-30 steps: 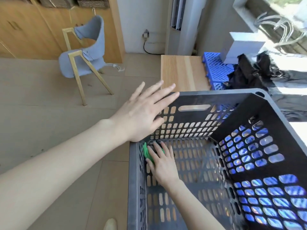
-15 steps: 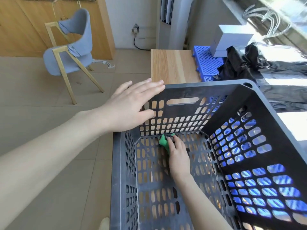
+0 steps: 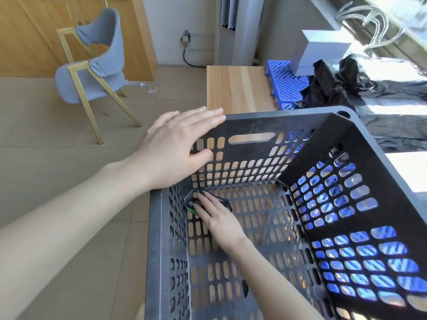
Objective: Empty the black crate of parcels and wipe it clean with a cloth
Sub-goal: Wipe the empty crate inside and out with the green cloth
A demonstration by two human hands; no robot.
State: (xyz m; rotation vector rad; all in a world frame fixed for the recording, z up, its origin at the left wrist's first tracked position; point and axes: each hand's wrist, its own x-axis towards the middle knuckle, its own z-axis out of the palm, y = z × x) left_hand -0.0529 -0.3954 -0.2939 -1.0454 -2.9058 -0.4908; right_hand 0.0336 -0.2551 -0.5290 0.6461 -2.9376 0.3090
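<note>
The black perforated crate (image 3: 284, 121) fills the lower right of the head view and holds no parcels. My left hand (image 3: 175, 146) lies flat, fingers spread, on the crate's far left corner rim. Inside, my right hand (image 3: 219, 218) presses a green cloth (image 3: 191, 210) against the crate floor at the far left inner corner. Most of the cloth is hidden under my fingers; only a green edge shows.
A wooden board (image 3: 238, 88) lies on the floor beyond the crate. A blue plastic pallet (image 3: 284, 82) with a white box (image 3: 321, 49) and black plastic bags (image 3: 342, 88) sits at the right. A blue chair (image 3: 92, 65) stands at the left on the tiled floor.
My right hand slid the cloth along the crate floor from the middle of the far edge back toward the left corner. The left hand stayed on the rim.
</note>
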